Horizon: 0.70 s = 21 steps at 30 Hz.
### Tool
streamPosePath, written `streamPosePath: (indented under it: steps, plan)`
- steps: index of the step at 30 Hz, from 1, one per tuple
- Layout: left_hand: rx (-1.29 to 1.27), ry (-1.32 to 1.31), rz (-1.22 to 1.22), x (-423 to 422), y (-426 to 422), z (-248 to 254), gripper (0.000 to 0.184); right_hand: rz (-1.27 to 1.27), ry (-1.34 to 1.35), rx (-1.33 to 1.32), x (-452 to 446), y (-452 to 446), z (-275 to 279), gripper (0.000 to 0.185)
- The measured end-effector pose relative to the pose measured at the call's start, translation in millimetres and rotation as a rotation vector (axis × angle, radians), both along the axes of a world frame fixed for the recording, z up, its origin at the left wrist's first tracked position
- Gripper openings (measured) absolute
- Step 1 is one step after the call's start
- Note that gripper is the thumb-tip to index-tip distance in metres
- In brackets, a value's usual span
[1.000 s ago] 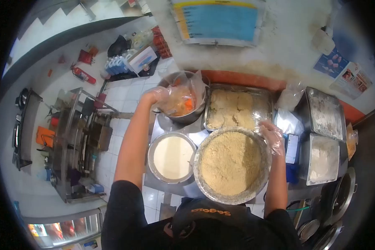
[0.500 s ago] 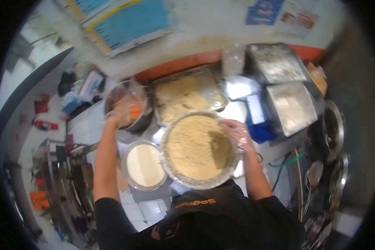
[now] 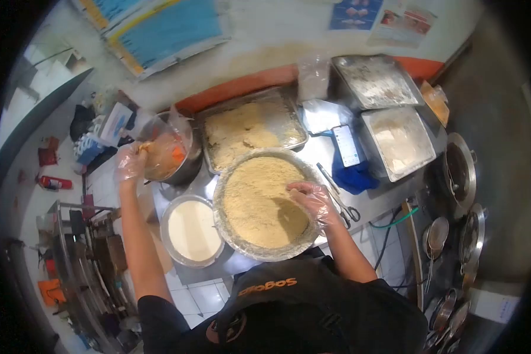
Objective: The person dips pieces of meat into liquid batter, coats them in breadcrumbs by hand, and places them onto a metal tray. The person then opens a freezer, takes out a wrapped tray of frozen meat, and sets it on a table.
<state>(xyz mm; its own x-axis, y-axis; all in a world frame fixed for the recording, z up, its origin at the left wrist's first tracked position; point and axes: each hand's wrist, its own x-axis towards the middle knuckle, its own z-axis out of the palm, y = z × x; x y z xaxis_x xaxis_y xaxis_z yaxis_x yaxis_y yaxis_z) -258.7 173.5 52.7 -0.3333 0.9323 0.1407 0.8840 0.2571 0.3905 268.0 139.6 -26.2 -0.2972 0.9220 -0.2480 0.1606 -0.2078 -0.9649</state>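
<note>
My left hand (image 3: pixel 131 162), in a clear plastic glove, is raised at the left rim of a deep metal pot (image 3: pixel 190 159) lined with a plastic bag. Its fingers are pinched together around something orange-brown that I cannot make out. Orange pieces (image 3: pixel 178 153) show inside the pot. My right hand (image 3: pixel 310 203), gloved too, hangs over the right side of a large round bowl of pale yellow crumbs (image 3: pixel 259 203). Its fingers are loosely bent and point left, with nothing visible in them. A smaller bowl of cream-white batter (image 3: pixel 193 230) stands left of the crumbs.
Behind the bowl lies a wide tray of crumb-covered stuff (image 3: pixel 248 127). To the right are a phone (image 3: pixel 346 146) on blue cloth, scissors (image 3: pixel 345 212), and a metal container of pale powder (image 3: pixel 401 141). Pans and strainers (image 3: pixel 436 239) hang along the right wall.
My right hand has moved from the crumb bowl's right rim to above the crumbs. My left hand has come back from over the pot's inside to its left rim. The view has shifted slightly.
</note>
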Motion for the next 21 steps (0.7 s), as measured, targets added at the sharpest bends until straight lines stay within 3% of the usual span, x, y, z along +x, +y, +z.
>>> streamPosePath:
  steps: [3, 5, 7, 11, 15, 18, 21]
  plan:
    - [0.358, 0.114, 0.001, 3, -25, 7, 0.023, 0.075, 0.018, -0.011, -10, -2, 8, 0.030]
    - [0.508, -0.110, 0.113, 42, -39, 25, 0.021, 0.086, 0.019, -0.059, -20, -1, -6, 0.031]
    - [0.575, -0.519, 0.082, 72, -51, 19, 0.021, 0.131, 0.118, -0.026, -37, -1, -8, 0.033]
    - [0.431, -1.162, -0.006, 157, -75, 1, 0.021, 0.202, 0.170, 0.138, -70, -5, 25, 0.038]
    - [0.151, -1.384, 0.060, 235, -94, -40, 0.020, 0.182, 0.376, -0.010, -101, -22, 43, 0.041]
    - [0.140, -1.414, 0.049, 265, -105, -61, 0.023, 0.118, 0.208, -0.165, -102, -19, 41, 0.042]
    - [0.108, -1.440, 0.135, 279, -115, -65, 0.026, 0.023, 0.244, -0.249, -95, -21, 11, 0.041]
